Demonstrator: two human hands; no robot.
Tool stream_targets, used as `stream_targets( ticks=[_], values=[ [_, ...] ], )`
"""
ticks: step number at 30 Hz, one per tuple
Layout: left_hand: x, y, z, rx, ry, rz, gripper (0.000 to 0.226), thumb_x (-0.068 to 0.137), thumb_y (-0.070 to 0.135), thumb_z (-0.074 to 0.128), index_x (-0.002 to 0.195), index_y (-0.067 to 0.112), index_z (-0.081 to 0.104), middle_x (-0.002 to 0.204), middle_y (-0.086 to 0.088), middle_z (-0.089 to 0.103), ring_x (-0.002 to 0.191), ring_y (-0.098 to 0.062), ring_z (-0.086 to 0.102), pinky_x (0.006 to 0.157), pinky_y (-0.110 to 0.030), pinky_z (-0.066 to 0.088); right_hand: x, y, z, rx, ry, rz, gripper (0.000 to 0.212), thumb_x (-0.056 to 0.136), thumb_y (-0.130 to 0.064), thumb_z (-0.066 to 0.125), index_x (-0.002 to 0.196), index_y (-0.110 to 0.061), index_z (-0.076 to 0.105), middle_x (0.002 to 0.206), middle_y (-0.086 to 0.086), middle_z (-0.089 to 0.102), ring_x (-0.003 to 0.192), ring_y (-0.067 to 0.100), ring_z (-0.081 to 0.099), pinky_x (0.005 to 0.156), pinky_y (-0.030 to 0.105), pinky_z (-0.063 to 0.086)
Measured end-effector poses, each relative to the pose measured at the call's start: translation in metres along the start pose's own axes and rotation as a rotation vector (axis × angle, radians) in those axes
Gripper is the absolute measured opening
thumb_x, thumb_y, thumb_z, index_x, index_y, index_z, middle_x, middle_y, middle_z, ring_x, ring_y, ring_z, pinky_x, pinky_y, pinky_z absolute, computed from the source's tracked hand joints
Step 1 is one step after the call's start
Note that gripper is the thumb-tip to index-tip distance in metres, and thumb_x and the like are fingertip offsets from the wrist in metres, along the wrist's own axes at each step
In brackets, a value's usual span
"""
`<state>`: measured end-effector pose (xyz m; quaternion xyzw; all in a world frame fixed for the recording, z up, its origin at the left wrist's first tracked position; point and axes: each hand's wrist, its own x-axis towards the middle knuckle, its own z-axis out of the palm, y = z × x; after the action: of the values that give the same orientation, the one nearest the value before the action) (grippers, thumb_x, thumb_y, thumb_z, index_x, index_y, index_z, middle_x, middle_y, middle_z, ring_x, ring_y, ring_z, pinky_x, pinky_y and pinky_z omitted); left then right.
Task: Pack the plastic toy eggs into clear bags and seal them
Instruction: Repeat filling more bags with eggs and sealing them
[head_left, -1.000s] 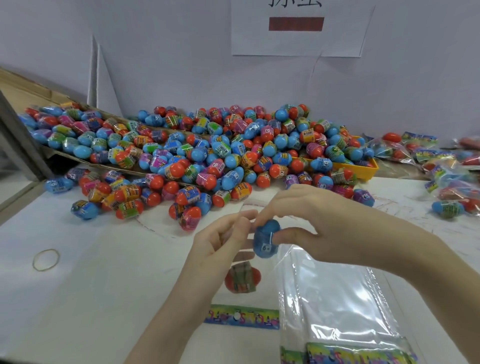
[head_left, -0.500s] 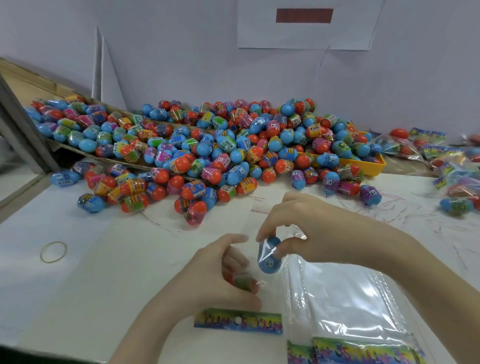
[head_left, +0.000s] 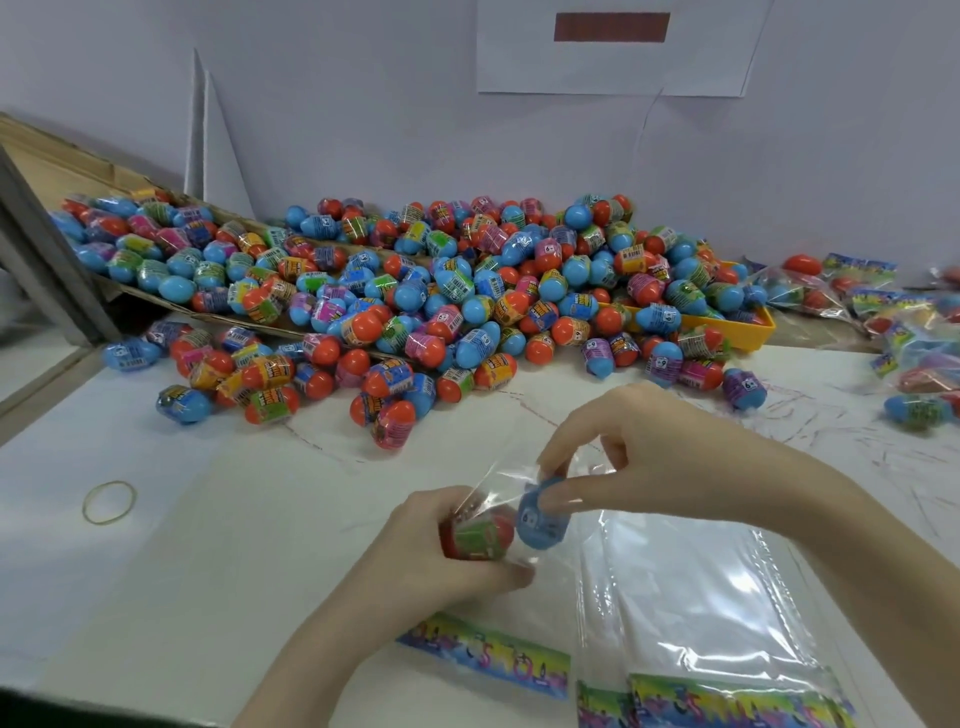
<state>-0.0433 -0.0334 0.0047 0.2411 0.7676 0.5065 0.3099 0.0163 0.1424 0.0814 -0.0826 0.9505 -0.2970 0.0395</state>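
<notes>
A white table (head_left: 218, 519) runs up to a pale wall (head_left: 363, 104) with a sheet of paper (head_left: 613, 49) taped high on it. Along the back a big heap of eggs (head_left: 415, 291) in blue and red spills off a flattened piece of cardboard (head_left: 62, 166) and over a yellow tray (head_left: 748, 325). Filled bags (head_left: 893, 332) lie at the far right, and a rubber band (head_left: 109, 501) sits alone at the left.

Near the front, the left hand (head_left: 415, 566) is curled round a red egg (head_left: 475, 538), which seems to be already inside the thin clear bag (head_left: 498, 486) held between the two hands, though the film is hard to trace. The right hand (head_left: 644, 457) pinches a blue egg (head_left: 540, 519) between thumb and fingers, right at the bag's mouth and touching the red one. Just beside them to the right lies a stack of empty bags (head_left: 696, 603), flat on the table, with a colourful card strip (head_left: 488, 654) in front of the left wrist.
</notes>
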Motion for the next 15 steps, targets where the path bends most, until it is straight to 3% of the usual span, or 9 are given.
stream_targets(
  ticks=[3, 8, 13, 15],
  values=[
    [-0.002, 0.0, 0.002, -0.132, -0.007, -0.035, 0.035, 0.047, 0.029, 0.081, 0.079, 0.021, 0.072, 0.066, 0.003, 0.066, 0.063, -0.008, 0.06, 0.056, -0.017, 0.047, -0.003, 0.001, -0.004, 0.082, -0.002, -0.013, 0.009, 0.076, -0.018, 0.073, 0.084, -0.017, 0.075, 0.057, -0.024, 0.06, 0.048, -0.017, 0.049, 0.044, -0.001, 0.032],
    [-0.005, 0.004, 0.006, -0.221, -0.07, -0.078, 0.028, 0.046, 0.02, 0.082, 0.07, 0.024, 0.069, 0.063, 0.007, 0.066, 0.058, -0.004, 0.06, 0.055, -0.018, 0.047, 0.0, 0.004, -0.008, 0.096, -0.109, 0.05, 0.011, 0.073, -0.026, 0.074, 0.083, -0.023, 0.075, 0.074, -0.019, 0.07, 0.056, -0.013, 0.054, 0.05, 0.001, 0.036],
    [-0.006, 0.008, 0.007, -0.18, -0.137, -0.128, 0.052, 0.048, 0.023, 0.082, 0.096, 0.022, 0.061, 0.079, 0.003, 0.073, 0.07, -0.009, 0.067, 0.062, -0.021, 0.051, 0.005, 0.002, -0.012, 0.027, -0.25, 0.071, 0.016, 0.087, -0.027, 0.06, 0.096, -0.023, 0.072, 0.07, -0.026, 0.064, 0.056, -0.007, 0.052, 0.052, 0.006, 0.037],
    [-0.008, 0.009, 0.006, -0.223, -0.138, -0.12, 0.055, 0.049, 0.019, 0.082, 0.1, 0.021, 0.063, 0.081, -0.002, 0.074, 0.072, -0.013, 0.069, 0.063, -0.022, 0.053, 0.003, 0.003, -0.011, 0.083, -0.299, 0.082, 0.027, 0.093, -0.032, 0.045, 0.105, -0.026, 0.068, 0.087, -0.019, 0.067, 0.066, -0.003, 0.053, 0.06, 0.012, 0.042]
  ],
)
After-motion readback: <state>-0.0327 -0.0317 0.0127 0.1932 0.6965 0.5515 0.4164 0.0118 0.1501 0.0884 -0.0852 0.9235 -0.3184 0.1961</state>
